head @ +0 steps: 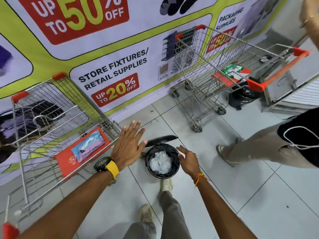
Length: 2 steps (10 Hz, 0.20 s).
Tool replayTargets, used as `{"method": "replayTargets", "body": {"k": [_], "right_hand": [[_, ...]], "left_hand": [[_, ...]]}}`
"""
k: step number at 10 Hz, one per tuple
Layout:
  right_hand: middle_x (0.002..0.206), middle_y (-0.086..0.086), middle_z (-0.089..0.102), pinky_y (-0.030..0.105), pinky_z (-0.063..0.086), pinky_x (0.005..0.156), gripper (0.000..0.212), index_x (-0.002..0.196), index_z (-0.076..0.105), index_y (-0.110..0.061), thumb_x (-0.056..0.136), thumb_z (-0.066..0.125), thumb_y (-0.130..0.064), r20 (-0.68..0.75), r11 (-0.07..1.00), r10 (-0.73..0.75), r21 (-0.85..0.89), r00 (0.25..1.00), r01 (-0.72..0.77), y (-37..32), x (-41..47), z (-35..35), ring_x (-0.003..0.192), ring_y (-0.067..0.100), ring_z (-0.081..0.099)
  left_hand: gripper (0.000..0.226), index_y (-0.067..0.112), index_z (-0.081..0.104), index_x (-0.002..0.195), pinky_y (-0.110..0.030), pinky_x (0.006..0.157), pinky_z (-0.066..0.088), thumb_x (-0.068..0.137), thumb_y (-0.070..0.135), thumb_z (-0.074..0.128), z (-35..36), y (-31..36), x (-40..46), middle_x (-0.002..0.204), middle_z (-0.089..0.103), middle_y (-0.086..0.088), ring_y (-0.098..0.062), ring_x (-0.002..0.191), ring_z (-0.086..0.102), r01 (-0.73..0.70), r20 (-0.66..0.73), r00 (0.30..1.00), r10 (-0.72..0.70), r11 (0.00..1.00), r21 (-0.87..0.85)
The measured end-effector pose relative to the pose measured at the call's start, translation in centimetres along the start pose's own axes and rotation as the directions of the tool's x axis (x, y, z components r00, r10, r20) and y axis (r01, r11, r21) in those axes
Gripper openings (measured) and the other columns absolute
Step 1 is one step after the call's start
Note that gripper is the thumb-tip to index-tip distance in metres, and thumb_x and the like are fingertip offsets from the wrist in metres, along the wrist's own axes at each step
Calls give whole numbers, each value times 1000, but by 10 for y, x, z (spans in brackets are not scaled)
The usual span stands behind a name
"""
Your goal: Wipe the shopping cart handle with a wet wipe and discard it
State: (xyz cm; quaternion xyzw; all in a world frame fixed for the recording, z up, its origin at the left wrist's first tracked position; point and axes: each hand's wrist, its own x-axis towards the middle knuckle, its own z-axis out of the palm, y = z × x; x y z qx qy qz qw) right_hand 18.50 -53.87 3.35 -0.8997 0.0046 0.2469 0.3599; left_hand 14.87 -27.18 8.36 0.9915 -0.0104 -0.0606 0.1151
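Both hands, left hand (128,146) spread and right hand (189,158) loosely spread, flank lidded-open black pedal bin (162,160) holding crumpled wipes (161,163), between two shopping carts (57,128).

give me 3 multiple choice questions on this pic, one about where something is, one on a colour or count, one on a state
1. Where is the bin?
A. inside a cart
B. on the floor between the two hands
C. on a shelf

2. What colour is the watch strap?
A. yellow
B. green
C. white

3. What state is the bin lid in?
A. shut
B. missing
C. open

Answers:
1 B: it stands on the tiles, with the left hand and the right hand on either side of it.
2 A: the band on the left wrist is yellow.
3 C: the lid is tipped back and white wipes show inside.
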Motion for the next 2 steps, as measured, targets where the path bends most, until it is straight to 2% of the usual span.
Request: {"method": "replayTargets", "body": {"k": [1, 2], "right_hand": [[158, 4, 51, 38, 37, 120, 42, 142, 60, -17, 100, 58, -14, -21, 992, -113, -51, 993, 111, -29, -7, -6, 147, 25, 48], [163, -1, 44, 39, 33, 123, 43, 145, 57, -22, 102, 57, -22, -84, 970, -238, -73, 968, 232, -64, -8, -10, 154, 21, 36]], "left_hand": [[63, 19, 23, 156, -44, 125, -5, 101, 49, 26, -16, 1, -9, 167, 4, -2, -20, 155, -4, 15, -38, 999, -16, 1000, -12], [64, 19, 19, 157, -45, 125, -6, 101, 49, 26, -31, -2, -19, 167, 0, -2, -20, 155, -6, 26, -95, 995, -25, 1000, 9]]}}
